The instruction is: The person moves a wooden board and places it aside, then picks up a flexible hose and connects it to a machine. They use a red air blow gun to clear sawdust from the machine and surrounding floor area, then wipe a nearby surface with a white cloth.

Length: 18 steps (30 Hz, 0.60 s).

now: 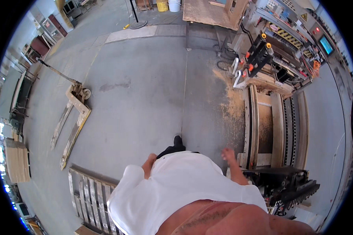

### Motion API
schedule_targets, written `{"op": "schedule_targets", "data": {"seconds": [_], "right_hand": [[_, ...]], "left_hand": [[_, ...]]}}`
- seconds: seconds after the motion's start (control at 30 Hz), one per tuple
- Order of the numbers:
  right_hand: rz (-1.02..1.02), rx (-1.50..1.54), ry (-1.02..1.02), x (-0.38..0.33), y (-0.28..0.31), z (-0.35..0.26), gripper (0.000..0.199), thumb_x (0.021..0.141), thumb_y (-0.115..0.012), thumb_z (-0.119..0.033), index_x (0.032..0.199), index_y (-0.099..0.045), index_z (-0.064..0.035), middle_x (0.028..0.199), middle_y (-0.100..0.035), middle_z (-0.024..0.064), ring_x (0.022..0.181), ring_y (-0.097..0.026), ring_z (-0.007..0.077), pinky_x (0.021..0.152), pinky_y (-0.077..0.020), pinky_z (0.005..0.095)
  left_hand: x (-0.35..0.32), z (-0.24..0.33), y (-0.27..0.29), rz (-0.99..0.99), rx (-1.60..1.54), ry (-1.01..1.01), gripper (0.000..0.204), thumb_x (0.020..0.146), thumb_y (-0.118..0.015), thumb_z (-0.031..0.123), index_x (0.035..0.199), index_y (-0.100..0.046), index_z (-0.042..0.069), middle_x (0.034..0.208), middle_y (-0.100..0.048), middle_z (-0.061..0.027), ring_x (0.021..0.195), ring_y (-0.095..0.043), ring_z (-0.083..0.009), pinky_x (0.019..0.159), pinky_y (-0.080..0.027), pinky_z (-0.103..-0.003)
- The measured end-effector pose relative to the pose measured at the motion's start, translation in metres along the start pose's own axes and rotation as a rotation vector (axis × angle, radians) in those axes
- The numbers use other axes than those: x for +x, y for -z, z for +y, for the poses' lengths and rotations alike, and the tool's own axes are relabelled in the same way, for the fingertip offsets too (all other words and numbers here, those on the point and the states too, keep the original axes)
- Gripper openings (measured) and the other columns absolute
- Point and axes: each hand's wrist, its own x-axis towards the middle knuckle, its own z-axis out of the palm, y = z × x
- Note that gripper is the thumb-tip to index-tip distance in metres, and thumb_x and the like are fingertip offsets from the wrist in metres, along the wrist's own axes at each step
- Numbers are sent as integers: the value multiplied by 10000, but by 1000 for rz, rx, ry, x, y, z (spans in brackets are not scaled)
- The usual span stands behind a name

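Note:
My left hand (pixel 150 159) hangs at my left side, partly covered by my white shirt (pixel 192 176). Its fingers are too hidden to read. On the other side, my right hand (pixel 227 154) is held a little away from my body, fingers loosely bent and slightly apart, with nothing visible in it. The nearest thing to it is the long machine (pixel 277 129) on the right, with rails and wooden beams; the hand appears apart from it. One dark shoe (pixel 178 140) shows ahead of me on the grey floor (pixel 145 98).
A worn pallet jack (pixel 80 105) stands at the left, its handle tilted away. A slatted wooden pallet (pixel 91 197) lies behind it. Sawdust (pixel 234 105) covers floor beside the machine. Farther ahead are a wooden-topped table (pixel 206 13), a post on a round base (pixel 138 25) and buckets (pixel 174 5).

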Motion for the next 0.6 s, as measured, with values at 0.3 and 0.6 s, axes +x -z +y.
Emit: {"op": "schedule_targets", "data": {"seconds": [0.3,0.6], "right_hand": [[-163,-531,-20,73,-69,-5,155,708,-595,-216,784,-665,-101,721,-652,124,621,-637,210,548,-483,390],[-294,-1186,481,338,-97,-217,200,696,-596,-261,842,-688,-160,799,-661,143,764,-655,261,632,-505,413]], "left_hand": [[206,158,311,366,-300,-132,361,771,-510,326,829,-671,8,899,-634,-236,893,-598,-403,778,-486,-435],[349,191,396,133,-575,-41,343,776,-537,322,699,-644,5,594,-619,-113,521,-593,-175,513,-471,-336]]}}
